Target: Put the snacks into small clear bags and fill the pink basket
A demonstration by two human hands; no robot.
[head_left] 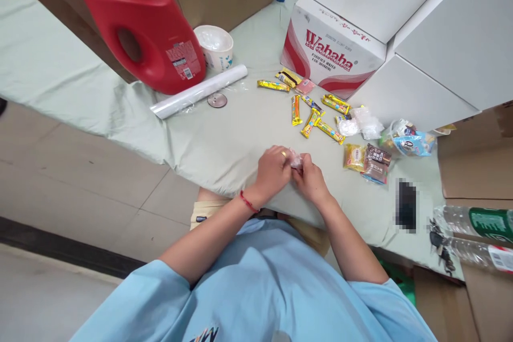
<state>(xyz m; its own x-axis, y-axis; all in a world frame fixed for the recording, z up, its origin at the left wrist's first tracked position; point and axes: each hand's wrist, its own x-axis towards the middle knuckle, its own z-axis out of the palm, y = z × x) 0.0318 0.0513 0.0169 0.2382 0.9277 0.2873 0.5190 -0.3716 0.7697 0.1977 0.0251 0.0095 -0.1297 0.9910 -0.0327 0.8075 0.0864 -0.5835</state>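
Observation:
Close to the table's front edge, both my hands meet at a small crumpled bundle of clear plastic film (295, 159). My left hand (274, 170), with a ring on one finger, pinches the bundle from the left. From the other side my right hand (311, 179) grips it with bent fingers. What the film wraps, if anything, I cannot make out. Beyond the hands lie several yellow snack sticks (329, 131). Right of these is a pile of film-wrapped bundles (363, 122). Nearer to me are a yellow snack packet (354, 157) and a brown cocoa packet (377, 163).
A red detergent jug (160, 26), a paper tub (218, 45), a roll of plastic film (200, 91) and a round metal disc (217, 100) stand or lie left. Behind is a Wahaha carton (332, 48). Rightward are a snack-filled plastic bowl (409, 139), bottles (473, 222) and keys (441, 246).

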